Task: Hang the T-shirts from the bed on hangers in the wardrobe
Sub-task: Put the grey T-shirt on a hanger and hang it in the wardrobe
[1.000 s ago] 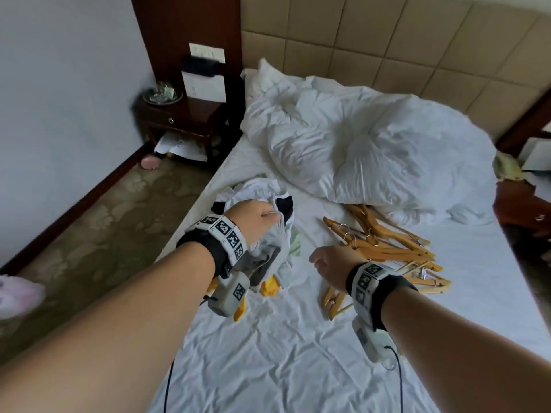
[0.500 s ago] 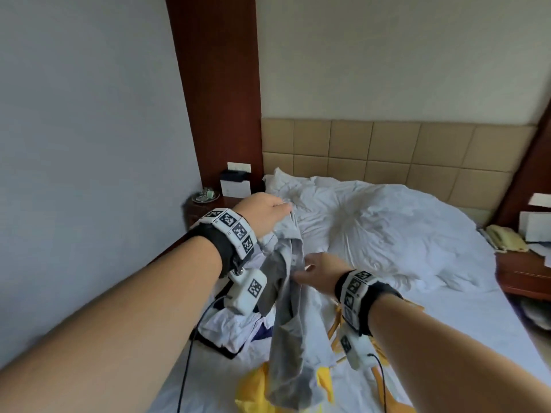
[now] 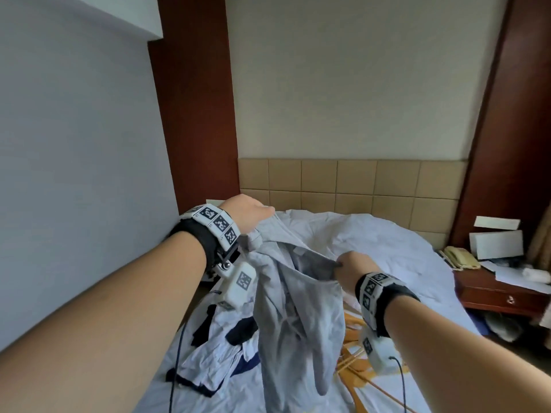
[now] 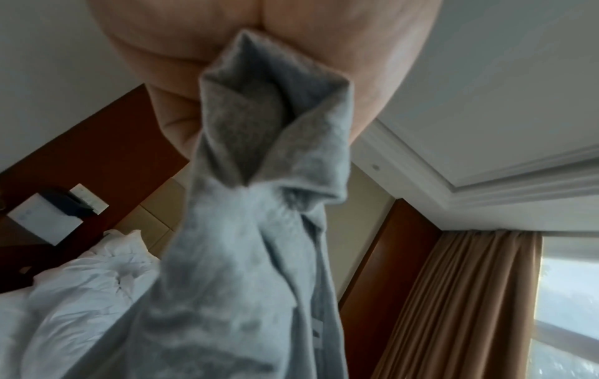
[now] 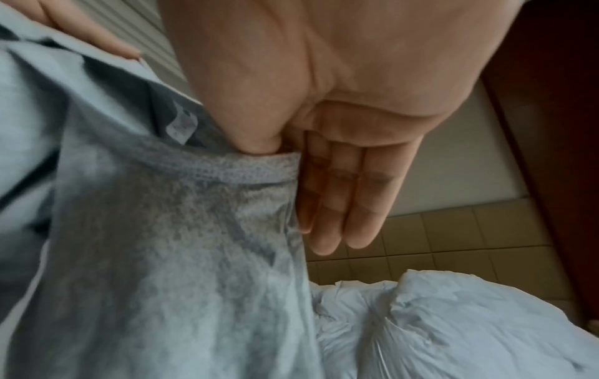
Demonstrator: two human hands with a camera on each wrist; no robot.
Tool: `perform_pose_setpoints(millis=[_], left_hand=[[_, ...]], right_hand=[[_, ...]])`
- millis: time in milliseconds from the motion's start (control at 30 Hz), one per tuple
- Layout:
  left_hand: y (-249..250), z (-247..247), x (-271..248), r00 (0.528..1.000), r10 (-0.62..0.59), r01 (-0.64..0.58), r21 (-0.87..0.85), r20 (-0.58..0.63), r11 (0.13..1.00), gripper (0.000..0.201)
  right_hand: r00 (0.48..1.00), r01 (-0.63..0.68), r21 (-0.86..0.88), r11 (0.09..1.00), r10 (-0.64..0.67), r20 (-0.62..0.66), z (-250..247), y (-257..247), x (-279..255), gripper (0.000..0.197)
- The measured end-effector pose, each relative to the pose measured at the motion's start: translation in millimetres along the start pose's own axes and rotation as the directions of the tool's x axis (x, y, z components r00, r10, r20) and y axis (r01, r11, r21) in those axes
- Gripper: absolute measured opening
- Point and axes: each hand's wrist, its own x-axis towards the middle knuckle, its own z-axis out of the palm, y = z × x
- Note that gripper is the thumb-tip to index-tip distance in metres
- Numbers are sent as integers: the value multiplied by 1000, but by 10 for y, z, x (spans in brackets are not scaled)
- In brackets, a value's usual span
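Item: limp grey cotton T-shirt (image 3: 293, 308), lifted above the white-sheeted bed (image 3: 387, 257). Our left hand (image 3: 247, 214) clenches a bunched edge; our right hand (image 3: 353, 268) pinches the ribbed hem. Risk: twisted folds may snag the wooden hangers (image 3: 354, 362) beneath.

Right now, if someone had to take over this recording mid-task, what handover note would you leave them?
Left hand: grips a bunched part of the grey T-shirt, held up over the bed.
Right hand: pinches the shirt's ribbed edge, thumb tucked inside.
Still on the bed: a white T-shirt with dark trim and the wooden hangers.
Done: one shirt lifted.
Left: put it on a hanger, take it to the wardrobe (out of view), then the rest.
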Motion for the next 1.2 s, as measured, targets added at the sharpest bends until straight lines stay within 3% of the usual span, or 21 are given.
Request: perform_pose_setpoints(millis=[133,233,333,433,533,600,700,767,833,867,967,1100,1133,1200], left_hand=[[30,-33,-46,998,-37,28,167,47,986,58],[-14,-60,-75,974,-5,-49,233,226,971,85],[-110,-42,-51,937,-5,-109,303,350,947,72],[-204,2,28,939,-28,-158,504,342,849,46],[-320,43,136,950,-21,-165,557,311,814,28],[-454,1,216,957,-58,-123,579,284,806,29],[-732,20,426,958,17,-188,584,285,790,25],[-852,-30,524,978,-63,-38,471,198,881,22],[-978,-30,635,988,-13,-50,389,156,920,38],[-1026,-8,681,987,-2,-53,328,164,943,49],[-1073,109,692,973,29,-79,212,228,974,24],[-1243,319,817,973,38,-42,15,226,999,31],[-1304,398,877,965,60,-59,-9,256,998,32],[-1446,629,955,921,86,-139,117,379,983,27]], right_hand=[[988,21,213,977,13,-156,-275,-61,17,20],[960,43,287,957,40,-277,-491,-188,39,21],[917,75,331,941,65,-393,-610,-314,57,27],[889,105,342,934,67,-453,-625,-403,76,29],[869,120,357,927,76,-489,-608,-461,111,29],[870,106,355,929,86,-485,-566,-488,152,31],[870,73,338,939,106,-481,-481,-520,218,36],[871,52,311,949,109,-480,-427,-549,257,39],[878,19,288,957,122,-463,-367,-579,316,38],[887,3,255,967,115,-446,-332,-587,357,37],[928,-75,101,992,107,-358,-223,-616,420,34],[946,-137,62,989,149,-289,15,-565,474,34],[952,-151,47,987,158,-261,117,-517,503,35],[972,-198,21,980,199,-122,354,-404,553,34]])
